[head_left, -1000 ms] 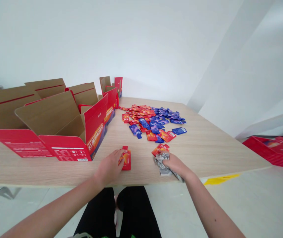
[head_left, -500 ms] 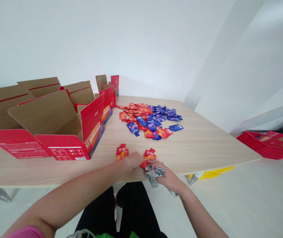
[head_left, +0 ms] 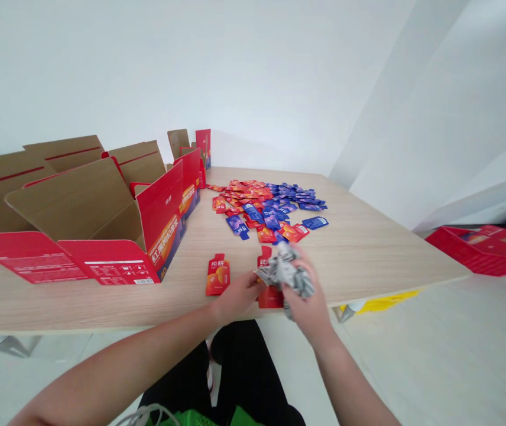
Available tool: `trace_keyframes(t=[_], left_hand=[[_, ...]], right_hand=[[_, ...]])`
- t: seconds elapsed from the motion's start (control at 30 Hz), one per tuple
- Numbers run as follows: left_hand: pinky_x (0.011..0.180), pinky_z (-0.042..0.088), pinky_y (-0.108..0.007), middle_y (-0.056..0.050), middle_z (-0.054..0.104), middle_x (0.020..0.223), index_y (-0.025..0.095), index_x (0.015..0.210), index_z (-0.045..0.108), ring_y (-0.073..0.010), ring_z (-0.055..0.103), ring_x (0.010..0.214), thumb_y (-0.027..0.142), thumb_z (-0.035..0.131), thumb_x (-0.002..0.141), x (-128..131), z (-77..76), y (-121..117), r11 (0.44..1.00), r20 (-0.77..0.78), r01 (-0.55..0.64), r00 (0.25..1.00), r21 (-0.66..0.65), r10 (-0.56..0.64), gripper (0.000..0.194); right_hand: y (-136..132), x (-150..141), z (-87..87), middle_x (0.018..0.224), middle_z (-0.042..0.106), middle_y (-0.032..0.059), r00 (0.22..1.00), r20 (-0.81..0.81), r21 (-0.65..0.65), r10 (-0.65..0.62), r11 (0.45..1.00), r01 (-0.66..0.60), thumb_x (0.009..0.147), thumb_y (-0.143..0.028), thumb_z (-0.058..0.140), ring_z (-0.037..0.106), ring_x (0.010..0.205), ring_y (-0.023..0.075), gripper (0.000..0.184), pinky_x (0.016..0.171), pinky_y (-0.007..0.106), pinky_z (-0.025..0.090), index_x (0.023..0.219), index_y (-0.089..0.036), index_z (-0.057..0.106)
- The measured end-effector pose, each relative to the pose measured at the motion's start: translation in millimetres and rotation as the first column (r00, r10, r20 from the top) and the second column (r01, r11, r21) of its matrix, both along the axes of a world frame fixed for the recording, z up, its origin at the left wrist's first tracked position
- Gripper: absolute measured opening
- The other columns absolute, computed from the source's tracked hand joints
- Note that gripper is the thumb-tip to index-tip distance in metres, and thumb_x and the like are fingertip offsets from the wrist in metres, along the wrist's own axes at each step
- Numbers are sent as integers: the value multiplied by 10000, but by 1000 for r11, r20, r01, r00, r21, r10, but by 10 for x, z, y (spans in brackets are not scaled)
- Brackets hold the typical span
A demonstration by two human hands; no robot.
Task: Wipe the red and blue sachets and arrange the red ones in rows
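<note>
My right hand (head_left: 310, 305) is closed around a crumpled grey-and-white striped cloth (head_left: 287, 269), slightly blurred. Under the cloth lies a red pouch (head_left: 271, 298) at the table's front edge; the cloth covers its middle. My left hand (head_left: 235, 297) has its fingers pinched at this pouch's left edge, by the cloth's tip. A second red pouch (head_left: 218, 276) with orange fruit print lies flat just left of my hands. Beyond them spreads a pile of red pouches (head_left: 246, 190) and blue-purple pouches (head_left: 295, 195).
Open red cardboard boxes (head_left: 115, 260) with raised flaps stand along the table's left side. Another open box (head_left: 203, 142) is at the back by the wall. A red box (head_left: 479, 251) sits off to the right, beyond the table (head_left: 381, 254). Something yellow (head_left: 379, 305) shows beneath.
My right hand has lifted and moved up and right with the cloth, now over the red pouch. My left hand has shifted slightly down, staying at the pouch's left side.
</note>
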State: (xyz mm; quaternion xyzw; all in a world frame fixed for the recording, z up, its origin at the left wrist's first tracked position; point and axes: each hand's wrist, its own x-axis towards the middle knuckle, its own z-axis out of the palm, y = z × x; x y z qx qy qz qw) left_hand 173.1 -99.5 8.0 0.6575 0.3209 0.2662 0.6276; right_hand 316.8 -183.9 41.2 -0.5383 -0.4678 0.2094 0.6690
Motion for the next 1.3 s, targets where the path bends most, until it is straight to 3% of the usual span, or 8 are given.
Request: trace_keyframes(t=[0.2,0.33,0.4,0.5,0.7,0.83,1.0,1.3], left_hand=[[842,540,-366,-63,705,903,178,998,634,-233,667,886,507,589,839,-124,218,7,993,140,-95,985,-65,104,368],[818,551,-355,-48,712,923,194,1040,624,-206,674,831,486,512,869,-284,358,24,995,89,-94,991,-25,95,356],[779,544,-342,-30,700,846,192,930,635,-196,658,772,422,535,848,-280,375,-12,997,9,-71,997,27,70,264],[727,506,-310,-4,650,738,200,744,590,-188,619,731,312,567,817,-219,349,-17,985,-139,-87,984,151,109,136],[782,480,-321,-54,689,888,194,848,587,-220,644,873,260,401,942,-367,311,300,879,-379,-221,838,424,393,219],[830,493,-388,-114,710,889,166,796,628,-277,670,893,231,508,910,-479,184,316,833,-550,-71,721,548,423,178],[898,509,-512,-234,701,1058,72,1018,676,-393,655,1050,262,599,899,-465,89,148,755,-640,98,607,649,471,237],[1127,433,-462,-145,595,1415,145,1394,549,-286,555,1298,234,452,987,-900,89,162,633,-599,252,681,732,421,427]], right_hand=[[-185,-457,-269,950,744,39,978,78,-128,194,975,-183,548,-97,600,681,936,272,292,927,395,509,773,-277,648],[-258,-400,-352,750,693,-14,964,-263,-300,-30,952,-52,570,-148,628,649,713,209,273,702,320,543,817,-261,655],[-166,-332,-286,819,716,-7,862,-491,-258,-130,966,-1,607,-215,667,672,767,213,279,711,323,558,883,-243,648],[-13,-299,-163,819,729,3,732,-679,-158,-59,985,-66,596,-256,676,682,736,217,303,672,332,565,893,-212,641],[-50,-327,-176,738,713,-28,842,-539,-226,-18,966,-125,577,-196,663,662,697,184,329,666,288,529,906,-211,646],[-17,-209,-283,786,718,-18,848,-510,-231,-142,973,24,606,-239,651,674,749,198,305,717,311,531,910,-209,638],[115,-187,-400,805,709,-28,913,-384,-268,-135,963,30,648,-270,667,670,780,186,329,726,293,508,970,-220,622],[344,-200,-208,878,697,14,980,-45,-126,-192,975,185,686,-277,614,643,792,197,339,745,323,498,1018,-217,580]])
